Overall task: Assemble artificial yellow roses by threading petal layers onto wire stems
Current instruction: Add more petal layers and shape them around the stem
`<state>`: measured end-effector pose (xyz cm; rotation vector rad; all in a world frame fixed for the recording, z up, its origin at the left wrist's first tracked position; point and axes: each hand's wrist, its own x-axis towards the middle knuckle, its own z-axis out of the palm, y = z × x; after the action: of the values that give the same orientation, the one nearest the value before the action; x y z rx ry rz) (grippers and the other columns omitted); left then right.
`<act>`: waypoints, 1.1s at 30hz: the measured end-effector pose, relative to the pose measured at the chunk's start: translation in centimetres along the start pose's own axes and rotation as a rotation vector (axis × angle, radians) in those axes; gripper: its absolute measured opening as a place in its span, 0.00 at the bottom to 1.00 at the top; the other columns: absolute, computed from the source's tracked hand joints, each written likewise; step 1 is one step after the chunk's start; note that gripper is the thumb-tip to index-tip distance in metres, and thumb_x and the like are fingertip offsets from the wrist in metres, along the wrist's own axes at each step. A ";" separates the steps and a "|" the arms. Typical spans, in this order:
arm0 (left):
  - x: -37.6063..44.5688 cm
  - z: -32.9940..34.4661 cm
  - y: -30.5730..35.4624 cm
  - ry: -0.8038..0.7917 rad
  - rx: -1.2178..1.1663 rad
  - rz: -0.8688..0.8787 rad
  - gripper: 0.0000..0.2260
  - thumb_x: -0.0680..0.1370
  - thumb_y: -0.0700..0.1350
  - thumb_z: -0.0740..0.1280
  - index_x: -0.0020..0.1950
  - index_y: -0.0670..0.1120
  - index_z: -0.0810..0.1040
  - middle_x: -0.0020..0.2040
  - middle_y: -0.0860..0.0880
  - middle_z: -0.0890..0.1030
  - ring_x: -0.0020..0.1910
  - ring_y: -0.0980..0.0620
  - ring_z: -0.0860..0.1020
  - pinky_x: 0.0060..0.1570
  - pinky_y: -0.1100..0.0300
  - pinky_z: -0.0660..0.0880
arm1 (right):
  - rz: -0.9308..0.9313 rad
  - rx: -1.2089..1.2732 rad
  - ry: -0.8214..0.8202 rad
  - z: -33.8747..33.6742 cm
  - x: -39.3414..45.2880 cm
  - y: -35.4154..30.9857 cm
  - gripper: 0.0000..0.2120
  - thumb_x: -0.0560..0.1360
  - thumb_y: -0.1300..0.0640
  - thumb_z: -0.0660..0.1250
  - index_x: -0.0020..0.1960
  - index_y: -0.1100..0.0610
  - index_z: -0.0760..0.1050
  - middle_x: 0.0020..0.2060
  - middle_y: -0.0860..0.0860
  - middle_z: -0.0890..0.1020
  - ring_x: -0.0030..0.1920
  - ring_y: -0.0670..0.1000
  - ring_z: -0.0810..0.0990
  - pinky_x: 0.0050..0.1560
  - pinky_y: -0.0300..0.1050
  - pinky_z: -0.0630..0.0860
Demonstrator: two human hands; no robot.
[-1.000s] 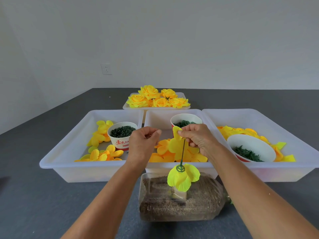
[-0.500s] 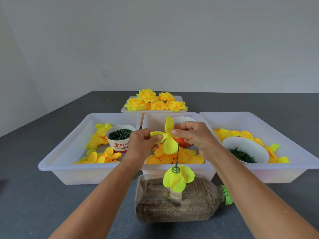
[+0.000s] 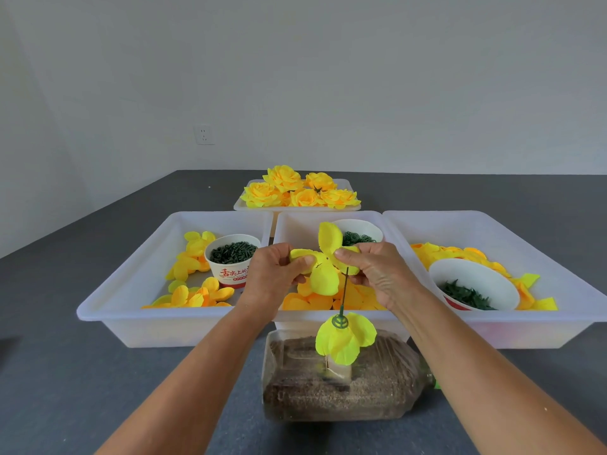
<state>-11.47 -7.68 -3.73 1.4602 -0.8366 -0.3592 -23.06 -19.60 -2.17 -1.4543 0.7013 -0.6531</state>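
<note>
Right in front of you the plastic bottle lies on its side, filled with brown grit, and the wire stem rises out of it with a first petal layer and a green ring-shaped disc already seated low on it. Compared with a second ago, when only your right hand held a petal piece at the stem's top, both hands now have it: your left hand has come in and pinches the left lobe of the upper petal layer, and your right hand pinches the right lobe. The layer is spread wider than half a second back, one lobe standing up, one hanging down, with the stem passing just below your right thumb. Beyond your knuckles, orange petals sit in the middle tray. In the left tray the paper cup of dark green parts carries red Chinese characters, partly hidden by your left hand, so I can't read them fully. The right tray holds a bowl of green pieces. Farthest back, finished yellow roses are piled on a small tray.
</note>
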 end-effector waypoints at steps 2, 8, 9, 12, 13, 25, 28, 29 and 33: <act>0.0 0.0 0.0 -0.002 -0.006 0.003 0.06 0.74 0.38 0.69 0.37 0.39 0.78 0.27 0.48 0.79 0.25 0.57 0.74 0.27 0.66 0.71 | -0.019 -0.034 0.028 -0.2 0.0 -0.1 0.09 0.68 0.58 0.75 0.35 0.58 0.76 0.26 0.47 0.76 0.24 0.43 0.70 0.26 0.35 0.71; -0.5 -0.1 0.9 -0.060 -0.051 0.021 0.01 0.73 0.35 0.69 0.42 0.38 0.80 0.29 0.51 0.80 0.27 0.61 0.76 0.28 0.70 0.71 | -0.086 -0.037 -0.031 -0.7 -1.2 -0.7 0.08 0.69 0.55 0.74 0.36 0.57 0.77 0.27 0.48 0.77 0.24 0.43 0.71 0.24 0.34 0.69; -0.7 -0.2 1.2 -0.073 -0.058 0.028 0.02 0.73 0.35 0.69 0.42 0.40 0.80 0.29 0.52 0.80 0.28 0.61 0.76 0.28 0.69 0.72 | -0.106 -0.048 -0.049 -0.8 -1.5 -1.0 0.08 0.69 0.55 0.74 0.36 0.56 0.77 0.26 0.47 0.77 0.23 0.43 0.71 0.23 0.34 0.68; -1.1 -0.4 2.2 -0.085 -0.046 0.052 0.04 0.73 0.35 0.69 0.41 0.43 0.81 0.32 0.49 0.81 0.30 0.60 0.77 0.28 0.68 0.72 | -0.157 -0.060 -0.088 -1.3 -2.4 -1.6 0.05 0.70 0.56 0.73 0.37 0.55 0.79 0.23 0.46 0.76 0.21 0.44 0.73 0.23 0.35 0.67; -1.2 -0.4 2.6 -0.083 -0.038 0.064 0.04 0.73 0.35 0.69 0.41 0.43 0.81 0.33 0.48 0.81 0.30 0.59 0.77 0.28 0.67 0.72 | -0.168 -0.050 -0.097 -1.4 -2.8 -1.9 0.05 0.70 0.57 0.73 0.38 0.56 0.79 0.24 0.47 0.77 0.21 0.44 0.73 0.23 0.35 0.68; -4.2 -0.1 5.6 0.042 0.053 0.275 0.08 0.68 0.33 0.74 0.36 0.46 0.81 0.36 0.47 0.83 0.32 0.54 0.79 0.30 0.63 0.76 | -0.387 -0.030 -0.143 -2.1 -7.0 -3.3 0.06 0.67 0.66 0.72 0.39 0.58 0.78 0.26 0.51 0.81 0.27 0.46 0.79 0.30 0.38 0.74; -5.0 0.2 6.1 0.049 0.063 0.321 0.11 0.67 0.31 0.73 0.36 0.47 0.81 0.36 0.49 0.83 0.37 0.50 0.81 0.35 0.63 0.78 | -0.448 -0.079 -0.137 -2.2 -7.7 -3.5 0.10 0.66 0.70 0.72 0.38 0.56 0.79 0.30 0.52 0.82 0.32 0.49 0.81 0.36 0.44 0.76; -5.2 0.2 6.2 0.052 0.069 0.338 0.10 0.67 0.31 0.73 0.36 0.46 0.80 0.36 0.49 0.83 0.38 0.49 0.81 0.37 0.61 0.78 | -0.467 -0.083 -0.140 -2.2 -7.9 -3.5 0.10 0.65 0.68 0.74 0.38 0.54 0.79 0.31 0.52 0.83 0.33 0.49 0.81 0.37 0.45 0.77; -6.1 0.4 6.6 0.068 0.143 0.441 0.10 0.67 0.32 0.74 0.37 0.47 0.80 0.38 0.52 0.83 0.39 0.51 0.81 0.40 0.57 0.78 | -0.535 -0.134 -0.177 -2.2 -8.9 -3.5 0.08 0.64 0.56 0.73 0.43 0.48 0.82 0.39 0.49 0.85 0.40 0.46 0.81 0.40 0.42 0.79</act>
<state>-17.60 -3.00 0.83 1.3634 -1.1153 0.0832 -30.37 -14.33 1.59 -1.8195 0.2139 -0.8813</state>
